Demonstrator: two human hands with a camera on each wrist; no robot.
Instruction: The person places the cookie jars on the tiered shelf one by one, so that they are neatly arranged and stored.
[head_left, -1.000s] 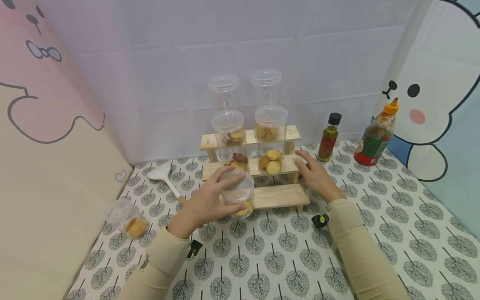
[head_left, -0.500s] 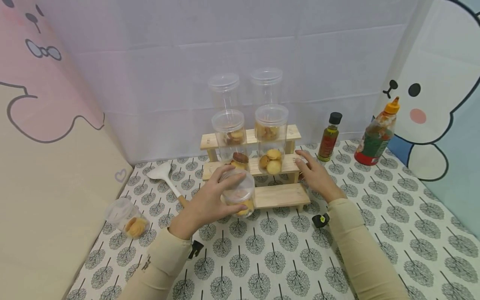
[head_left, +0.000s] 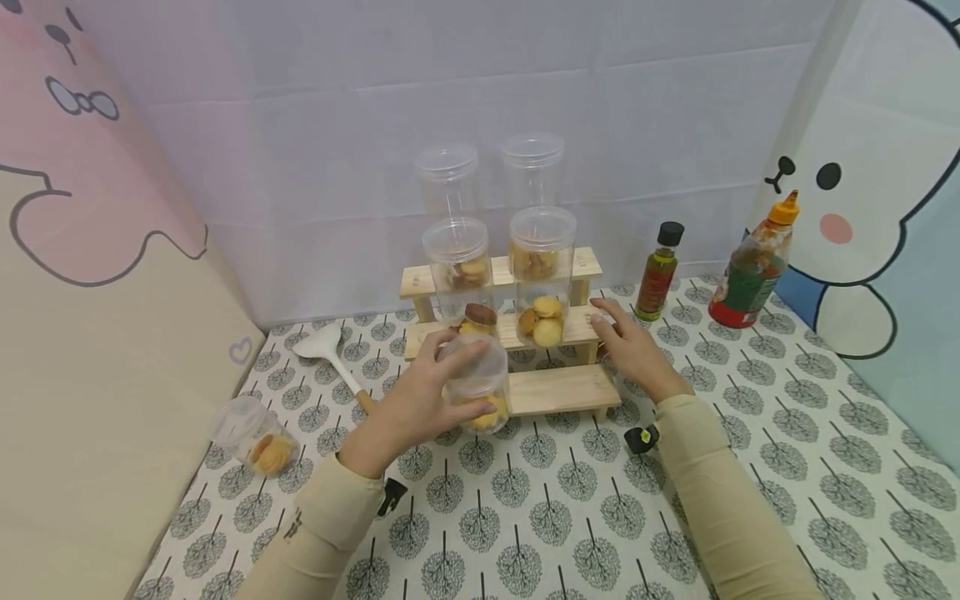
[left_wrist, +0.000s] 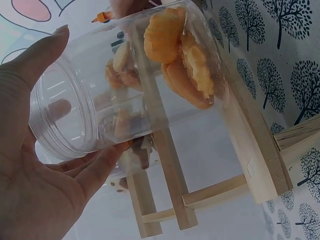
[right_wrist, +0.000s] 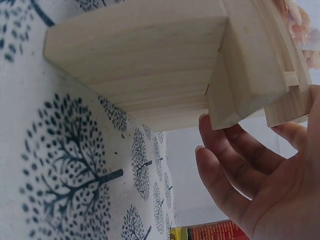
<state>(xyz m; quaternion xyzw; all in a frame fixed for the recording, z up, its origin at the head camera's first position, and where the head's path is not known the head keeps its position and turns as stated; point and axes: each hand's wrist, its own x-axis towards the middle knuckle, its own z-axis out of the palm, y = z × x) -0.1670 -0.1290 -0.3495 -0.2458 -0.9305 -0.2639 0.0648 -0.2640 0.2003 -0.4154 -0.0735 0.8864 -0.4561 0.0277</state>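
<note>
My left hand [head_left: 420, 396] grips a clear lidded jar [left_wrist: 120, 85] near its lid, thumb on one side and fingers on the other. Golden cookies [left_wrist: 180, 55] lie at the bottom of this jar, which is at the left end of the lowest step of a wooden three-step stand [head_left: 562, 390]. At the stand's right end, my right hand [head_left: 633, 350] holds the middle step, its fingers [right_wrist: 220, 175] bent against the side post. Two cookie jars [head_left: 543, 275] stand on the middle step, and two more jars [head_left: 534, 171] are behind them on the top step.
Left of the stand lies a white spatula [head_left: 326, 346]. A tipped jar [head_left: 251, 433] with cookies lies farther left on the tree-print cloth [head_left: 540, 533]. An oil bottle [head_left: 655, 279] and a sauce bottle [head_left: 750, 275] stand at the right, before the curtain backdrop [head_left: 337, 167].
The jar in my left hand has shifted very slightly to the right, its lid angle a little changed. My right hand stays at the stand's end.
</note>
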